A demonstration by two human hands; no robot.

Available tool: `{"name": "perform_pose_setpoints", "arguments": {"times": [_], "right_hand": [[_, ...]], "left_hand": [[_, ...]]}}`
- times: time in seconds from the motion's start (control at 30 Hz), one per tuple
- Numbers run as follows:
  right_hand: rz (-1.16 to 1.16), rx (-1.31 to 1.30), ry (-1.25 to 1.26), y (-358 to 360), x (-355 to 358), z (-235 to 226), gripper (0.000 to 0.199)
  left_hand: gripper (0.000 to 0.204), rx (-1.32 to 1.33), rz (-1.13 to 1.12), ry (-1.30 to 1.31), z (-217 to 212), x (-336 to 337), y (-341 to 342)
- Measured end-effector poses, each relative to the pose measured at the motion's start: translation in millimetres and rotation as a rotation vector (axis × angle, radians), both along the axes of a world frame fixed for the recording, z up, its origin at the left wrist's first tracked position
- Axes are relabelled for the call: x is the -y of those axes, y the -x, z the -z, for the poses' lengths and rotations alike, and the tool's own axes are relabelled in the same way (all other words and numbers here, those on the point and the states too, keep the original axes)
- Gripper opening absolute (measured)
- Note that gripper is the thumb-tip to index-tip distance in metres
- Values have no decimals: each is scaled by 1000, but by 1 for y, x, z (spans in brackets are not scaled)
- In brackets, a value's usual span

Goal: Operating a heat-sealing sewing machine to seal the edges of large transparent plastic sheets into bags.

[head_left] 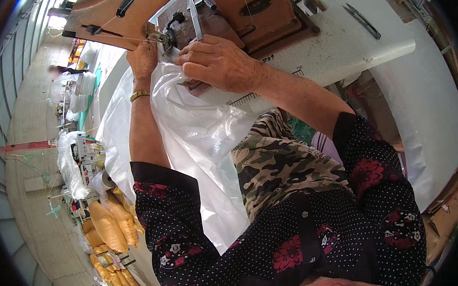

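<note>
Left hand (144, 58) and right hand (218, 62) at a brown sewing machine (279, 16) — 2 hands, 1 white sheet (187, 140).
Sheet bunched at the machine's near left, draping nearer between the forearms; left fingers partly hidden, opening and hold cannot be told; right fingers curled, nearly closed, by the sheet's far end — grip unclear; snips (362, 20) far right on table (333, 45).

Black numerals (299, 68) mark the ruler scale (244, 98) along the white table (333, 42).
</note>
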State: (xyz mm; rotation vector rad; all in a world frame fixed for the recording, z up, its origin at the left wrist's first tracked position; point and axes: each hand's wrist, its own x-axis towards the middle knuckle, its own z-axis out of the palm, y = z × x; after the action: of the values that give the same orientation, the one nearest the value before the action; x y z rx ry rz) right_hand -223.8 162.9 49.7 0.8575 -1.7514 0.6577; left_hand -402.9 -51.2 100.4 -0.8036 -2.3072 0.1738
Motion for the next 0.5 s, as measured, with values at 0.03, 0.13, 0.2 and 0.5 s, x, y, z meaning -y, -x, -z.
{"name": "perform_pose_setpoints", "arguments": {"times": [0.03,0.13,0.2,0.5], "right_hand": [[30,12,-11,1,-1,2,22],[59,12,-23,0,-1,1,24],[60,20,-37,-2,1,-1,24],[189,20,-83,1,2,0,21]], "left_hand": [[24,-32,58,-59,5,-5,-2],[26,67,19,-106,4,-5,-2],[30,198,-77,-92,2,1,2],[35,296,24,-273,10,-8,4]]}}
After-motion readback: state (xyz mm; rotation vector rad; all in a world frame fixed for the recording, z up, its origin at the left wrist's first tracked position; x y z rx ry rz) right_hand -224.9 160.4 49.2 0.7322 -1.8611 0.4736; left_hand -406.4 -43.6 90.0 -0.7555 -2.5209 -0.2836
